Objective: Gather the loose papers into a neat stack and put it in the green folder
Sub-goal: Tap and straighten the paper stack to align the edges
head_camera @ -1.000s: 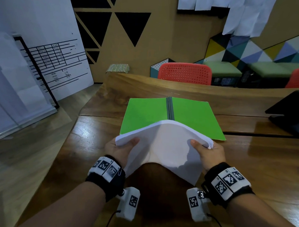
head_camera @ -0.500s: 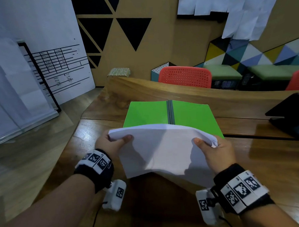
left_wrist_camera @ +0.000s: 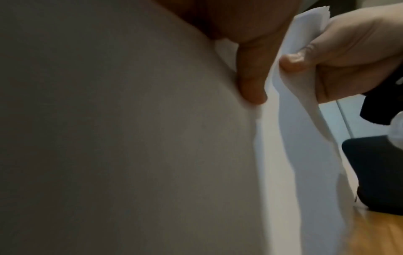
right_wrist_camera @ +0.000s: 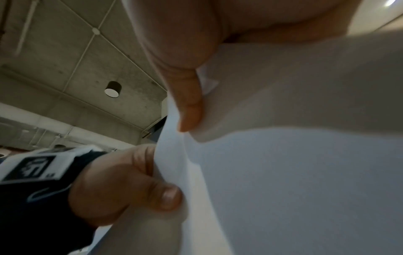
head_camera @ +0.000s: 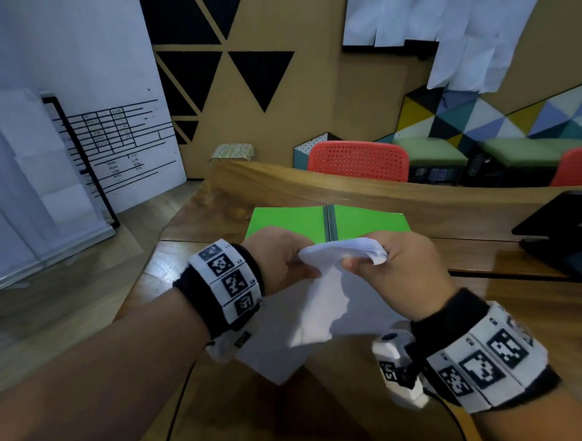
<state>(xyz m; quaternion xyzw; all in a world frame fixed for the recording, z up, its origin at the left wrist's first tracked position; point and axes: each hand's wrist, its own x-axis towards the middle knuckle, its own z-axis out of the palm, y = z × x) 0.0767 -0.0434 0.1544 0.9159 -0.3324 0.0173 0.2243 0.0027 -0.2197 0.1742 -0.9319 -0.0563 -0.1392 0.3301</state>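
Observation:
A stack of white papers (head_camera: 323, 305) hangs upright above the wooden table, bowed at its top edge. My left hand (head_camera: 281, 264) grips the top left of the paper stack (left_wrist_camera: 290, 138), thumb toward me. My right hand (head_camera: 395, 272) pinches the top right of the same stack (right_wrist_camera: 294, 181). The two hands are close together. Behind them the green folder (head_camera: 289, 220) lies open and flat on the table, its dark spine in the middle. The papers' lower corner sits near the table surface.
A black stand or device (head_camera: 563, 231) sits at the table's right. Red chairs (head_camera: 358, 160) stand beyond the far edge of the table (head_camera: 281, 184). A whiteboard (head_camera: 119, 141) leans at the left over the wooden floor.
Both hands have moved toward each other and lifted the papers from a flat, wide hold to an upright, hanging one. The folder has not moved.

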